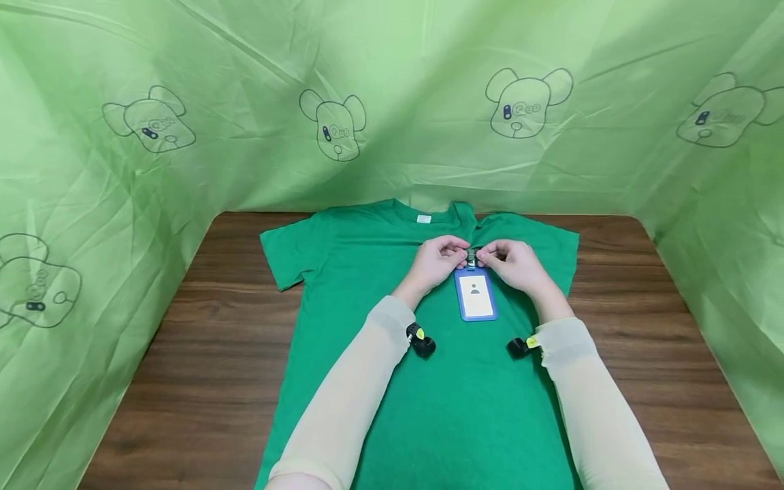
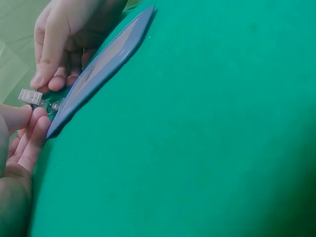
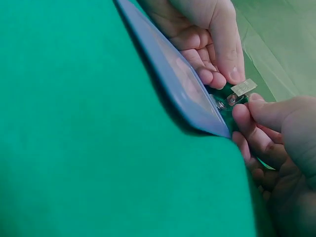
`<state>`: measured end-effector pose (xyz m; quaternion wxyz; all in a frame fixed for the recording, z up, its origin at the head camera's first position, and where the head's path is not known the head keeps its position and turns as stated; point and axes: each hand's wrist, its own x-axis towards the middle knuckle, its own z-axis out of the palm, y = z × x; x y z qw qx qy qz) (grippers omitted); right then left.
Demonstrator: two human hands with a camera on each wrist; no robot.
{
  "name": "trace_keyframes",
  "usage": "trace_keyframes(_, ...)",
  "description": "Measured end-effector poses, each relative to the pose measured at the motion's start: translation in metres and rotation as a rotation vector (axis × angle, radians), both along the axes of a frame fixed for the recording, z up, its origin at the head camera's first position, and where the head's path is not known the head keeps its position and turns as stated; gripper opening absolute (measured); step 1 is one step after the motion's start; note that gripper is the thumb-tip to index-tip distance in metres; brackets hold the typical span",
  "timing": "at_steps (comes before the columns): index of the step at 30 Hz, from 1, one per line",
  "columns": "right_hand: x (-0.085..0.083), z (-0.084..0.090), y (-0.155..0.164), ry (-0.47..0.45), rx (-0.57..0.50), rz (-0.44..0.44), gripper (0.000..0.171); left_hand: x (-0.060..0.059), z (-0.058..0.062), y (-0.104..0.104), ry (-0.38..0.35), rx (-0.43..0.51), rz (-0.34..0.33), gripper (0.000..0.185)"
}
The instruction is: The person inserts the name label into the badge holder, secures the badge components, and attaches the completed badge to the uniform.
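Note:
A blue-framed ID badge (image 1: 476, 295) with a white card lies on the chest of a green T-shirt (image 1: 441, 401). Its metal clip (image 2: 30, 96) sits at the badge's top edge, between the fingertips of both hands. From the left, the left hand (image 1: 433, 263) pinches at the clip with thumb and forefinger. Opposite it, the right hand (image 1: 513, 263) pinches the clip's other side. Shirt cloth is bunched under the clip; whether the fingertips also hold cloth, I cannot tell. In the right wrist view the clip's pale plate (image 3: 244, 87) tilts up beside both thumbs.
The shirt is spread on a dark wooden table (image 1: 239, 354), its collar tag (image 1: 424, 219) at the far side. A fold runs from the collar toward the clip. Light green curtains (image 1: 422, 102) with printed bear heads enclose the back and sides.

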<state>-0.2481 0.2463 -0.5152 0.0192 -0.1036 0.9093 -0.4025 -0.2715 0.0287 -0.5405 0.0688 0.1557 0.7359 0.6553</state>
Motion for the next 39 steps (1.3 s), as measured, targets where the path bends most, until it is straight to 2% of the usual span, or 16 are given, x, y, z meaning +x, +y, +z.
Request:
trace_keyframes(3, -0.002, 0.001, -0.001, 0.006, -0.003, 0.010, 0.027, 0.000, 0.002, -0.002, 0.026, -0.007, -0.009, 0.017)
trace_keyframes(8, 0.002, 0.001, 0.000, 0.011, -0.001, 0.014, 0.025, 0.002, 0.000, -0.003, 0.061, -0.069, -0.023, 0.019)
trace_keyframes(14, 0.010, -0.002, 0.003, 0.004, -0.017, 0.036, 0.023, 0.011, -0.001, -0.001, 0.028, -0.106, -0.007, 0.015)
trace_keyframes(17, 0.012, -0.002, 0.004, 0.010, -0.030, 0.044, 0.022, 0.013, -0.001, 0.000, 0.004, -0.074, 0.001, 0.014)
trace_keyframes(26, 0.005, 0.001, 0.002, 0.099, -0.034, 0.021, 0.025, 0.007, 0.003, -0.002, -0.039, 0.048, 0.026, 0.010)
trace_keyframes(34, 0.011, -0.003, -0.003, 0.053, -0.063, 0.080, 0.029, 0.014, -0.001, -0.004, -0.060, 0.052, 0.023, 0.012)
trace_keyframes(39, 0.007, 0.005, 0.002, 0.020, -0.107, 0.091, 0.030, 0.008, 0.002, 0.001, -0.021, 0.058, 0.034, 0.013)
